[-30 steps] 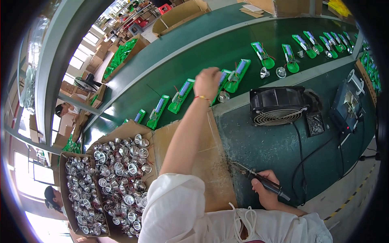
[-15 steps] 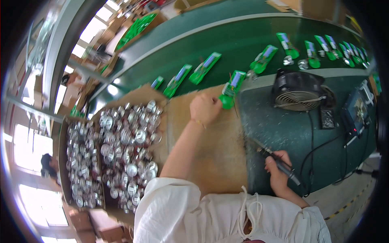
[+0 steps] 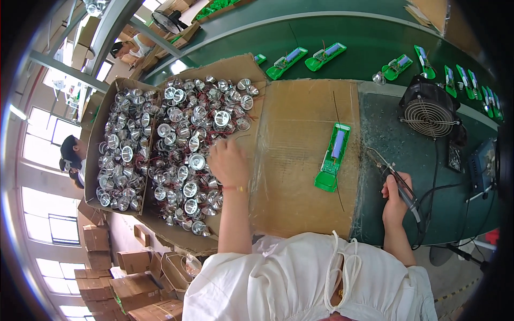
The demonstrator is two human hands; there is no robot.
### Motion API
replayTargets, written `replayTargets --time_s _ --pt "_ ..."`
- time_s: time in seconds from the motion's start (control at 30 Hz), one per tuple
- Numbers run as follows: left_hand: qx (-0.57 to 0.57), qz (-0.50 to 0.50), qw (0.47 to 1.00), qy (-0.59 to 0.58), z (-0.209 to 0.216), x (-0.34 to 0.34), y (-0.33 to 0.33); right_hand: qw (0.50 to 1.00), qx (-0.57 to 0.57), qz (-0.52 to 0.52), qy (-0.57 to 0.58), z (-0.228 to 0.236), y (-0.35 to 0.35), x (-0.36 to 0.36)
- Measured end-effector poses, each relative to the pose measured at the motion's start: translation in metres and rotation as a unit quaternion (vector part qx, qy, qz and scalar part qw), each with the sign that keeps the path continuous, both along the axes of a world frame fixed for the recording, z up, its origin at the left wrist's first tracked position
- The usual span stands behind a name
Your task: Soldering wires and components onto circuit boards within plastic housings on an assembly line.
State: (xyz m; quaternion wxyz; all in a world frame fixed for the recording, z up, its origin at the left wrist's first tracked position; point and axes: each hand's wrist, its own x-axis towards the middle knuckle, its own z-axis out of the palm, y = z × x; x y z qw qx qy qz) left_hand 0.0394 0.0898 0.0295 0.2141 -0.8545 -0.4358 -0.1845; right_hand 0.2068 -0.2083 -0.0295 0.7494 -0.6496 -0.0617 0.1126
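Observation:
My left hand (image 3: 229, 166) is at the right side of a heap of silvery cup-shaped lamp reflectors (image 3: 197, 161) with thin red wires. Its fingers are curled down among them, and what they hold, if anything, is hidden. On the brown cardboard sheet (image 3: 289, 176) lies a green plastic housing (image 3: 324, 179) with a blue-violet cylindrical cell (image 3: 338, 144) inside and dark wires sticking out at both ends. My right hand (image 3: 397, 200) is closed round a soldering iron (image 3: 403, 193), its tip pointing up and left, to the right of the housing.
A cardboard box (image 3: 144, 184) holds more reflectors at the left. Similar green housings (image 3: 325, 56) lie along the green conveyor belt (image 3: 369, 56) at the back. A black fan (image 3: 430, 111) and a blue soldering station (image 3: 482, 166) stand right, with cables. Two other people (image 3: 136, 48) are at left.
My left hand has let go of the green housing, now on the cardboard, and moved left to the reflectors. The right hand keeps the soldering iron. The view has shifted.

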Motion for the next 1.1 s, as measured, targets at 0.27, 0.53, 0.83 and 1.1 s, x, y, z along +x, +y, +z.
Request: replayTargets --time_s 0.27,0.53,0.83,1.1 --pt "0.002 -0.022 0.999 0.025 -0.034 0.006 0.043 1.0 0.0 0.002 -0.002 -0.002 -0.009 -0.003" --pt "-0.313 -0.286 0.893 -0.153 -0.026 0.03 -0.05 1.0 0.01 0.014 -0.01 -0.003 -0.009 0.0" --pt "-0.497 -0.254 0.805 -0.202 -0.034 0.034 -0.087 0.999 -0.004 0.022 -0.039 -0.004 -0.009 -0.002" --pt "-0.538 -0.263 0.767 -0.231 -0.044 0.04 -0.097 0.999 -0.003 0.025 -0.041 -0.005 -0.012 -0.004"
